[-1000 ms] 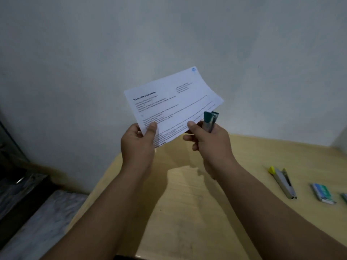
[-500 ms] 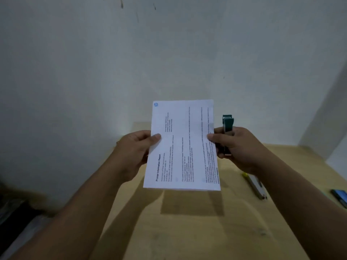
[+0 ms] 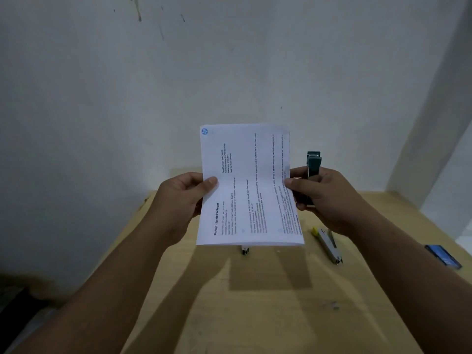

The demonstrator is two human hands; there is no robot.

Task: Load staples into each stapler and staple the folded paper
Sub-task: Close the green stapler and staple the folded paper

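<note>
A folded printed paper (image 3: 247, 185) is held upright in the air above the wooden table (image 3: 255, 302). My left hand (image 3: 181, 203) pinches its left edge between thumb and fingers. My right hand (image 3: 327, 198) grips a teal stapler (image 3: 313, 164) that points up, and its thumb pinches the paper's right edge too. A second stapler with a yellow end (image 3: 327, 244) lies on the table below my right hand. The tip of another small metal object (image 3: 244, 250) pokes out under the paper's lower edge.
A blue staple box (image 3: 443, 256) lies at the table's right side. A white wall (image 3: 229, 60) stands close behind the table. The table's left edge drops to a dark floor area (image 3: 23, 302).
The paper has turned from a tilted landscape position to upright, and both hands have risen slightly. My view has swung right and up, so the table items shifted in the frame.
</note>
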